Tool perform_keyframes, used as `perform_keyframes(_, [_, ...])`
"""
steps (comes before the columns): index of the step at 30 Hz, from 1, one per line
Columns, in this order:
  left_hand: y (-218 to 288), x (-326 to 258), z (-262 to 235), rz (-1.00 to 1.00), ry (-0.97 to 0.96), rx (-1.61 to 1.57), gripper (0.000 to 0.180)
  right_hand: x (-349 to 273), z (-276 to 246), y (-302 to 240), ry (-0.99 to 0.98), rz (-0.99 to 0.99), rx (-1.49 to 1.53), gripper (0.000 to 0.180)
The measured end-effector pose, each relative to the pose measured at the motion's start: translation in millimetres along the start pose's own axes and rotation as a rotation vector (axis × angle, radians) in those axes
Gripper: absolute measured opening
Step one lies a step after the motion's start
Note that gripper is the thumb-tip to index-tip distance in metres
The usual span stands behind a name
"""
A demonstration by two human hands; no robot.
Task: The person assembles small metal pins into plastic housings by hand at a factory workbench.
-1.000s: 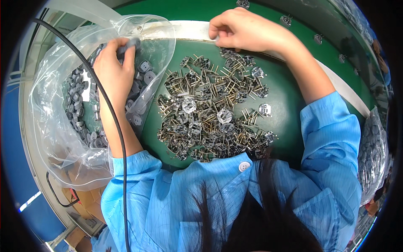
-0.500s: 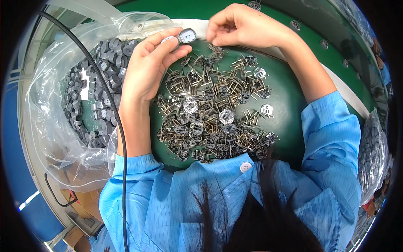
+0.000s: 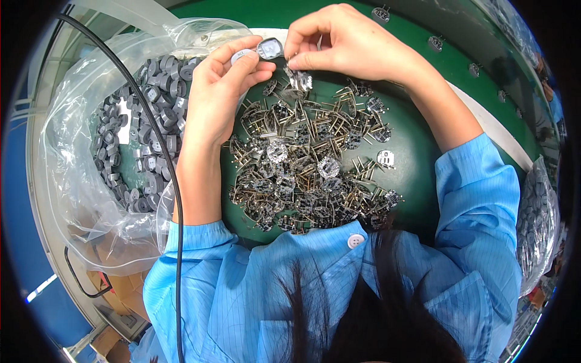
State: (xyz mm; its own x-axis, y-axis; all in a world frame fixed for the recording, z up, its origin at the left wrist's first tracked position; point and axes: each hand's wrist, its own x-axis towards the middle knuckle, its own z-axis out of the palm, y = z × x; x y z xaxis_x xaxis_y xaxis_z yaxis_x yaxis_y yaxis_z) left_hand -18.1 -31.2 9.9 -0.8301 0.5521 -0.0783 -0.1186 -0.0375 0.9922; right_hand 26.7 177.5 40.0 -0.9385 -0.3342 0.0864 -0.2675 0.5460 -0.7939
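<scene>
My left hand (image 3: 221, 85) pinches two small grey plastic casings between thumb and fingers. One grey casing (image 3: 270, 48) turns its hollow side up and pale interior toward me; beside it, the other casing (image 3: 243, 57) lies under my thumb. Just right of them, my right hand (image 3: 339, 45) grips a small round circuit board (image 3: 299, 79) with its fingertips, blurred a little by motion. Board and casings are apart. Below both hands spreads a heap of circuit boards with metal pins (image 3: 308, 163) on a green surface.
A clear plastic bag (image 3: 72, 199) full of grey casings (image 3: 160, 109) stands left, crossed by a black cable (image 3: 151, 115). Several boards (image 3: 436, 43) sit spaced along a green strip (image 3: 411, 18) behind a white edge. Another filled bag (image 3: 535, 224) lies at right.
My right hand has moved left, bringing the circuit board closer to the casings. The casing at my left fingertips has turned, showing its hollow. Boards on the green strip have shifted right and nearer.
</scene>
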Motion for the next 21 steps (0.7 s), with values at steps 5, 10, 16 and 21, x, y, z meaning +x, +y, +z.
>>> perform_keyframes(5, [4, 0, 7, 0.078, 0.108, -0.138, 0.032, -1, 9, -2, 0.093, -0.015, -0.041, 0.012])
perform_keyframes(10, [-3, -3, 15, 0.041, 0.074, -0.155, 0.035, -2, 10, -7, 0.179, 0.004, 0.071, 0.015])
perform_keyframes(16, [-3, -5, 15, 0.028, -0.021, -0.059, 0.029, 4, 12, 12, 0.262, -0.15, 0.07, 0.014])
perform_keyframes(21, [-4, -5, 13, 0.02, -0.037, -0.094, 0.03, -1, 8, 0, 0.259, -0.145, -0.097, 0.012])
